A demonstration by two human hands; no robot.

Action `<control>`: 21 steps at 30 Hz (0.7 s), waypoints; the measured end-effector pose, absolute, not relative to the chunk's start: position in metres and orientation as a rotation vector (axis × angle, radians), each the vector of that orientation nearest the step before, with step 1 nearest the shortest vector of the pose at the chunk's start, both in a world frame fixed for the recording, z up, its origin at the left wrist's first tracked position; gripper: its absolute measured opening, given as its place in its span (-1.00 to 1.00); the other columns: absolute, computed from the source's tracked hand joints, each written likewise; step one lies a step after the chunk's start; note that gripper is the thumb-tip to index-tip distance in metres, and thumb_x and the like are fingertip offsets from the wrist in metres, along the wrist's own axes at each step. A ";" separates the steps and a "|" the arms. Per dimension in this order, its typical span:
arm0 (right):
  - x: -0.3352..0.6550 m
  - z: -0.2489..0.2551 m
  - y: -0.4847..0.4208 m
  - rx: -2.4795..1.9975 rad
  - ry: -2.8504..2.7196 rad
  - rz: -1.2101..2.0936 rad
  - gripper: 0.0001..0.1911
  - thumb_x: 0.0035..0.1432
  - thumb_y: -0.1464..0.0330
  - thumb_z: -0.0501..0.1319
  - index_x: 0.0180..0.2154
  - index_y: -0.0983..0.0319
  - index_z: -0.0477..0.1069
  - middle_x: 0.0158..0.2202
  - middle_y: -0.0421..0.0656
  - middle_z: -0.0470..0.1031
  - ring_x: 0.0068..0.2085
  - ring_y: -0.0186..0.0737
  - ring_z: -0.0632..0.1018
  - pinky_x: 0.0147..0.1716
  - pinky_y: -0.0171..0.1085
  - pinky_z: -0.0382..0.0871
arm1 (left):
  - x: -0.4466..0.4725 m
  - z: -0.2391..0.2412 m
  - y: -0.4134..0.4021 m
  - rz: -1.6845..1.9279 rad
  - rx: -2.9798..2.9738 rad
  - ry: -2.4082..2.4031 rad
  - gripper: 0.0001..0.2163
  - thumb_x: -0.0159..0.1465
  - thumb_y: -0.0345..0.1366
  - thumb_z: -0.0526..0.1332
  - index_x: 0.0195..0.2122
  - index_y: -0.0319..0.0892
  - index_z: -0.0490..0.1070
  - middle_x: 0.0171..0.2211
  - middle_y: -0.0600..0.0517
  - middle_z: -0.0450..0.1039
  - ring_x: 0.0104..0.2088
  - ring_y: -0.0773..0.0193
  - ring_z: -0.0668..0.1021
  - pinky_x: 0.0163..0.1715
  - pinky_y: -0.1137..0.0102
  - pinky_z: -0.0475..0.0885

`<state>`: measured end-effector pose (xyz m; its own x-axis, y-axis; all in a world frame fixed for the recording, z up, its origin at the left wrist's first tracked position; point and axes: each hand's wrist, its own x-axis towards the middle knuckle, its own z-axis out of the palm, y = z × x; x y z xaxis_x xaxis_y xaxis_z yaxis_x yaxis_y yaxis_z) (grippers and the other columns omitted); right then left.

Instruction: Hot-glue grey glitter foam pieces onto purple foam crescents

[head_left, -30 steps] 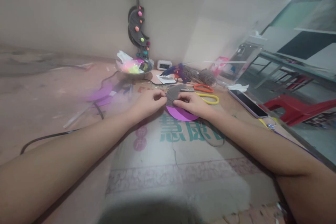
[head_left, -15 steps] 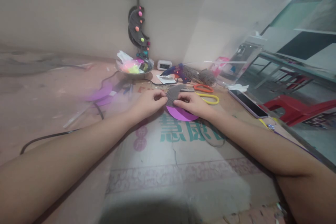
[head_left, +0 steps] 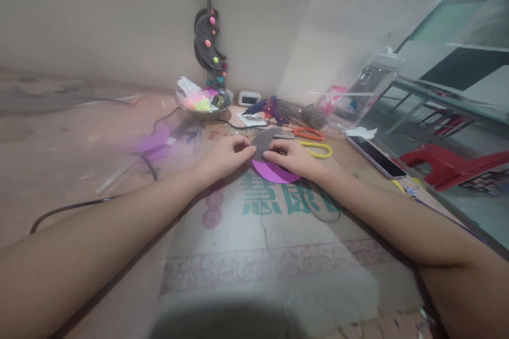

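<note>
Between my hands is a purple disc point(head_left: 276, 172), its upper part covered by rows of grey yarn point(head_left: 263, 141) and its lower edge bare. My left hand point(head_left: 233, 152) is closed in a pinch at the left edge of the yarn. My right hand point(head_left: 292, 156) grips the disc from the right, thumb and bent fingers pressed on the yarn. A loose strand of yarn point(head_left: 330, 221) trails below the right wrist. Just behind the right hand lie scissors point(head_left: 312, 134) with one orange and one yellow handle loop.
A blue glue gun point(head_left: 272, 108) with a lit red light stands behind the disc, by a yarn ball point(head_left: 314, 115) and a white clock point(head_left: 249, 98). A metal bowl point(head_left: 204, 113) holds bagged pompoms. Printed cardboard point(head_left: 238, 270) covers the table. A phone point(head_left: 376, 157) lies right.
My left thumb and fingertip have shifted slightly right, further over the yarn's left edge. My right hand and the disc look almost unmoved.
</note>
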<state>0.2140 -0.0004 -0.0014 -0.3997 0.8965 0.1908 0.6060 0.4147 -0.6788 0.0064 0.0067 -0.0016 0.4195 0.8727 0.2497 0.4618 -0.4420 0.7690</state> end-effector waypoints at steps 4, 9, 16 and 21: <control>0.214 -0.001 -0.001 -1.253 -2.128 0.726 -0.67 0.13 0.13 0.16 -0.46 0.27 0.35 -0.51 -0.27 0.25 -0.46 -0.37 0.27 -0.45 -0.33 0.13 | 0.006 -0.002 0.006 0.852 2.075 1.107 -0.75 0.18 -0.12 0.12 -0.45 -0.20 0.41 -0.47 0.09 0.41 -0.42 0.31 0.40 -0.39 0.41 0.23; 0.214 0.000 -0.002 -1.234 -2.113 0.744 -0.68 0.12 0.13 0.17 -0.45 0.28 0.37 -0.50 -0.25 0.29 -0.44 -0.36 0.29 -0.43 -0.34 0.15 | 0.007 -0.002 0.005 0.774 2.091 1.096 -0.73 0.18 -0.09 0.13 -0.47 -0.20 0.40 -0.52 0.11 0.37 -0.45 0.31 0.39 -0.44 0.43 0.21; 0.213 0.002 -0.003 -1.266 -2.095 0.759 -0.66 0.03 0.10 0.25 -0.43 0.27 0.41 -0.49 -0.24 0.33 -0.44 -0.34 0.32 -0.44 -0.33 0.18 | 0.006 -0.002 0.005 0.845 2.085 1.103 -0.70 0.18 -0.07 0.12 -0.53 -0.19 0.35 -0.56 0.12 0.32 -0.48 0.34 0.35 -0.46 0.43 0.18; 0.212 0.003 -0.003 -1.274 -2.139 0.709 -0.67 0.08 0.12 0.21 -0.43 0.28 0.41 -0.47 -0.21 0.37 -0.42 -0.32 0.34 -0.42 -0.31 0.19 | 0.006 -0.005 0.007 0.841 2.098 1.079 -0.69 0.20 -0.06 0.10 -0.47 -0.20 0.41 -0.51 0.09 0.38 -0.45 0.31 0.39 -0.44 0.42 0.20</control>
<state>0.2123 -0.0035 0.0030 -0.4024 0.8967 0.1845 0.6089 0.4126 -0.6775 0.0056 0.0074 -0.0046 0.4619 0.8507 0.2507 0.4512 -0.4688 0.7593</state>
